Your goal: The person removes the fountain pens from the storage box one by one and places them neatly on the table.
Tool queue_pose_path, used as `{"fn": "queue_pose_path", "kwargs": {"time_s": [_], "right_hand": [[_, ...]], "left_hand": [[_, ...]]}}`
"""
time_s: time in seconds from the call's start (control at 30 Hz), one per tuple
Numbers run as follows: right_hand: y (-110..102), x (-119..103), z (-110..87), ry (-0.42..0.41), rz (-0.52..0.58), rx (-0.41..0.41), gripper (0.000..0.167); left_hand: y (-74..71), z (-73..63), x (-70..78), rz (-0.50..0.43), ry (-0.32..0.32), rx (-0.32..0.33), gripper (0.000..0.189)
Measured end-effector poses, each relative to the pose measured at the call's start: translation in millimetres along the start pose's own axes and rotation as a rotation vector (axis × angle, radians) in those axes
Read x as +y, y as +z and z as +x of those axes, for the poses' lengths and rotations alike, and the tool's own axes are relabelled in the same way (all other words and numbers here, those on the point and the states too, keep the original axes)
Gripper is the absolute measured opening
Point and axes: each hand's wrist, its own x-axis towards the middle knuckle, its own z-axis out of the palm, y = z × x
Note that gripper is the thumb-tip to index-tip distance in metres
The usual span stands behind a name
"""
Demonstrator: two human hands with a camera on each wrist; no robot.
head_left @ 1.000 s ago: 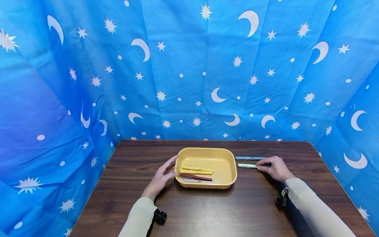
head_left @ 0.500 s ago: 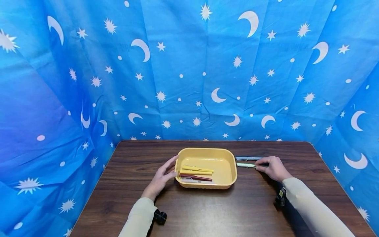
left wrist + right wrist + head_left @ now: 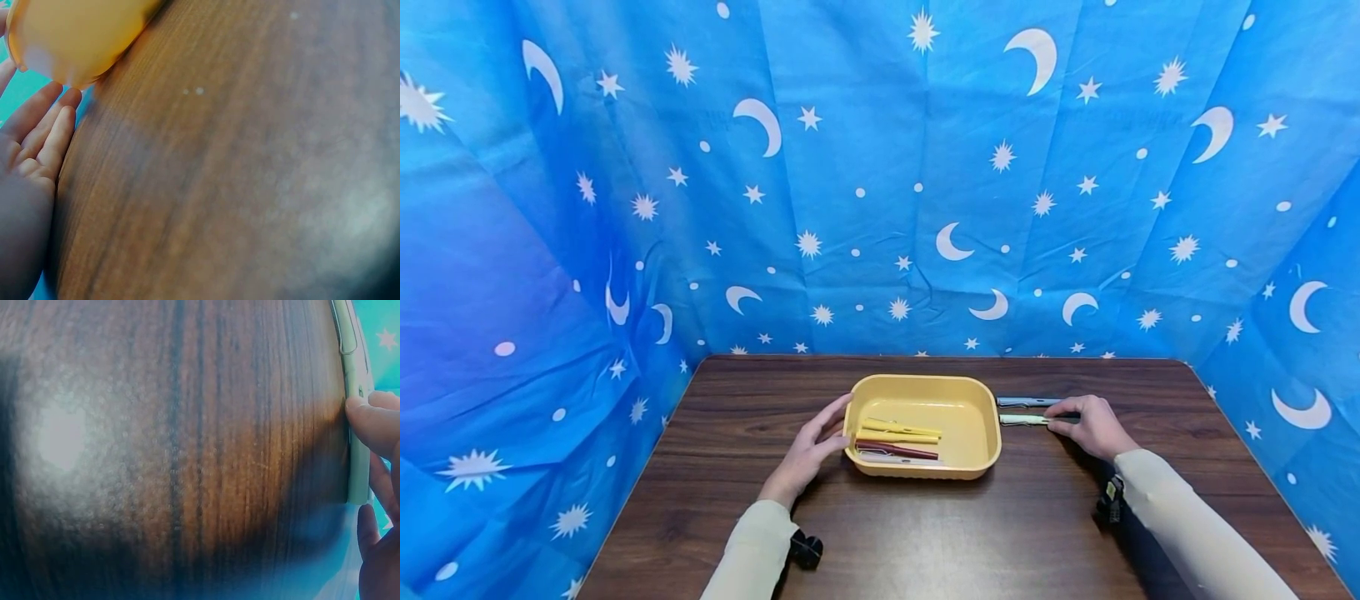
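A yellow plastic tray [image 3: 925,385] stands near the table's far side. In it lie two yellow pens [image 3: 902,428], a dark red pen [image 3: 898,451] and a whitish pen [image 3: 895,459]. My left hand [image 3: 805,454] touches the tray's left end with fairly straight fingers; in the left wrist view its fingertips [image 3: 72,97] meet the tray's outer wall [image 3: 81,37]. To the tray's right, my right hand [image 3: 1093,427] pinches a light green pen [image 3: 1022,419] lying along the table, its clip visible in the right wrist view. A blue-grey pen [image 3: 1022,402] lies just behind it, partly hidden by the fingers.
The brown wood-grain table [image 3: 940,533] carries the tray and pens. A blue cloth [image 3: 880,208] with white moons and stars hangs behind and at both sides. Small black devices sit at both wrists.
My right hand has shifted slightly left with the light green pen, bringing the pen's end closer to the tray's right side. The left hand and the tray have stayed put.
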Motion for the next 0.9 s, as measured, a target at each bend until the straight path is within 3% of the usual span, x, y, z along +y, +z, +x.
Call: {"fn": "queue_pose_path", "kwargs": {"time_s": [0.9], "right_hand": [[-7.1, -2.6, -2.5, 0.024, 0.019, -0.003, 0.021]], "left_hand": [[1.1, 0.5, -0.5, -0.003, -0.005, 0.008, 0.063]]}}
